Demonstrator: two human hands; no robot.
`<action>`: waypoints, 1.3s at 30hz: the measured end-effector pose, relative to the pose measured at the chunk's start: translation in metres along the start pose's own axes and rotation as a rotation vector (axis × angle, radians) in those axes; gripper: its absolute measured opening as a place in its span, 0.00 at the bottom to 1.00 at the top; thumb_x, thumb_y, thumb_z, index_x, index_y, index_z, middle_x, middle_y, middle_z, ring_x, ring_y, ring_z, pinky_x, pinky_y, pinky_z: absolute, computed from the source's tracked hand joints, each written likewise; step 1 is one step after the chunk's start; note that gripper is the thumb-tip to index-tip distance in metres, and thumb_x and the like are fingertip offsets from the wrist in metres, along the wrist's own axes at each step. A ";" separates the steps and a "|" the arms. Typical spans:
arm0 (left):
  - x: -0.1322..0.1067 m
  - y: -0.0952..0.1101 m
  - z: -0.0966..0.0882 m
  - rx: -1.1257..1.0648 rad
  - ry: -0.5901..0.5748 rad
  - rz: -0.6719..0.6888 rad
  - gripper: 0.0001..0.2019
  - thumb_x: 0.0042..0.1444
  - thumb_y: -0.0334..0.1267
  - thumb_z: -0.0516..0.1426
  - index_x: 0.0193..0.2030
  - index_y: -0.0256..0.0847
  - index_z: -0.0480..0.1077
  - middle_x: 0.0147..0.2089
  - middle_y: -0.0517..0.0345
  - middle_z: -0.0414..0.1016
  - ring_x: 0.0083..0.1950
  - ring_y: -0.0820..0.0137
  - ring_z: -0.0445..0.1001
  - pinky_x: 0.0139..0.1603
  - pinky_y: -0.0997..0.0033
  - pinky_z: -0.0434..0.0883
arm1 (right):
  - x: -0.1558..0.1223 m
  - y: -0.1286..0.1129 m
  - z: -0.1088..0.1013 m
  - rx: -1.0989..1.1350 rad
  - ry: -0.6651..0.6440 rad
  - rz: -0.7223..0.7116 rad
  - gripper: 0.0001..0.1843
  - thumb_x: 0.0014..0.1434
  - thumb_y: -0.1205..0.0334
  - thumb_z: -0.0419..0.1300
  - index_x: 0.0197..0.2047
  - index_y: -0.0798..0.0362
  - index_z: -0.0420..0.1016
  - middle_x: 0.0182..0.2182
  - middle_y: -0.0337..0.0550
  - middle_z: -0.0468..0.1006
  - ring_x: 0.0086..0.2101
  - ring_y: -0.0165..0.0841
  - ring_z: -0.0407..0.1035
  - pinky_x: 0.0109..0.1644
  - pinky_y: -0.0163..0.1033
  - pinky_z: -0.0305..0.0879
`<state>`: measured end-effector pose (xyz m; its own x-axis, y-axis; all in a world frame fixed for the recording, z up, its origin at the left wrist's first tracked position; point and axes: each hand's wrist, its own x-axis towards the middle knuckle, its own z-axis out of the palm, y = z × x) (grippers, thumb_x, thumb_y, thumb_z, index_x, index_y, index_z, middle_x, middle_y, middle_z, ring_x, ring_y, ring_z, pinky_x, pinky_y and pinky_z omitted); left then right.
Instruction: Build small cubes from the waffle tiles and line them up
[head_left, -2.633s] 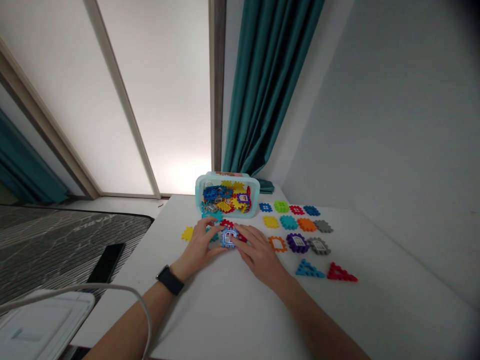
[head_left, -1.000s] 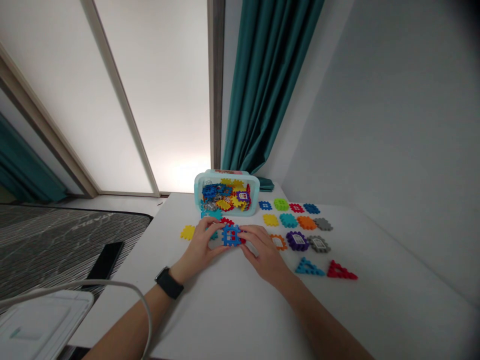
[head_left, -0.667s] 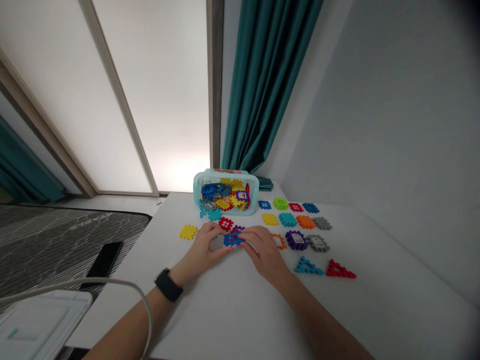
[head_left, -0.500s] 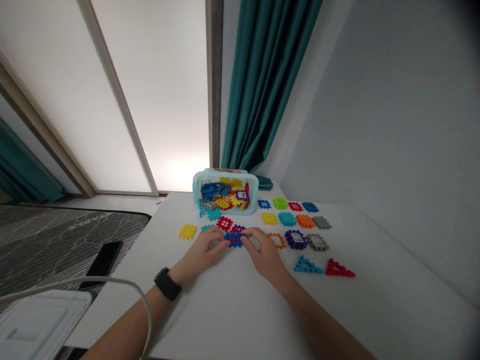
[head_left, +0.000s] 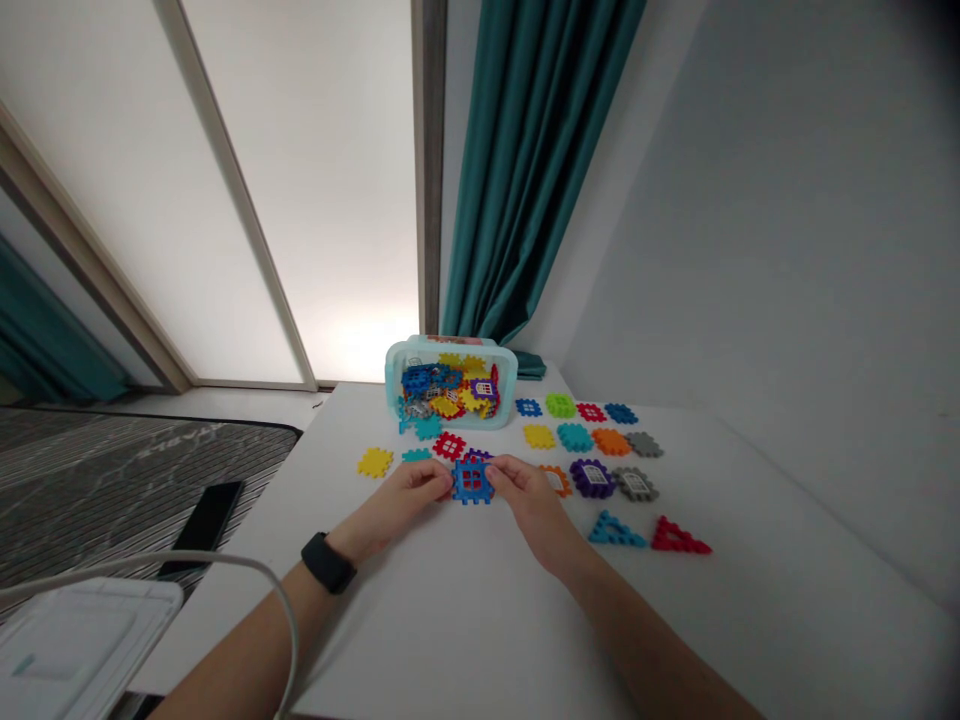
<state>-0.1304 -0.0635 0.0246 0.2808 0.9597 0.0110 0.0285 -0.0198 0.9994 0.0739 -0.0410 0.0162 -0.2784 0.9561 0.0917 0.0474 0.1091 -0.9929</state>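
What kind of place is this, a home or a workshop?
Probably a home room: a teal curtain beside a tall frosted window, and a white table with a tub of toy tiles. Left hand and right hand pinch a blue tile.

- Left hand point(head_left: 405, 493) and right hand point(head_left: 529, 497) pinch blue window tile point(head_left: 472, 481) from either side, tile stood upright on white table point(head_left: 465, 610).
- Red tile point(head_left: 449, 446) just beyond left fingertips point(head_left: 442, 487).
- Orange frame tile point(head_left: 556, 480) beside right fingers point(head_left: 504, 470).
- Tile bin point(head_left: 451, 384) further beyond, tipped on its side.
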 end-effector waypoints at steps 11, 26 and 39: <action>0.006 -0.018 -0.006 -0.026 -0.035 0.090 0.24 0.57 0.56 0.63 0.50 0.40 0.70 0.41 0.56 0.74 0.40 0.69 0.72 0.44 0.67 0.70 | -0.002 0.006 -0.004 -0.476 0.042 -0.583 0.07 0.67 0.63 0.55 0.42 0.49 0.74 0.38 0.45 0.77 0.41 0.38 0.73 0.46 0.43 0.70; -0.001 -0.007 -0.011 0.790 0.240 0.724 0.14 0.58 0.38 0.65 0.48 0.45 0.68 0.50 0.50 0.75 0.54 0.59 0.72 0.57 0.53 0.68 | -0.003 0.005 -0.013 -0.677 -0.064 -0.676 0.14 0.63 0.66 0.60 0.51 0.46 0.68 0.58 0.49 0.72 0.58 0.43 0.66 0.62 0.55 0.66; -0.004 -0.007 -0.001 0.700 0.182 0.648 0.16 0.58 0.38 0.64 0.50 0.45 0.65 0.51 0.50 0.74 0.54 0.60 0.73 0.58 0.54 0.70 | -0.003 -0.002 -0.023 -0.746 -0.095 -0.698 0.15 0.60 0.65 0.63 0.51 0.47 0.71 0.53 0.49 0.76 0.57 0.44 0.67 0.63 0.57 0.65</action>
<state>-0.1327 -0.0671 0.0176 0.2916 0.7318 0.6160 0.5016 -0.6654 0.5529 0.0971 -0.0375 0.0193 -0.5458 0.5925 0.5925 0.4209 0.8053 -0.4177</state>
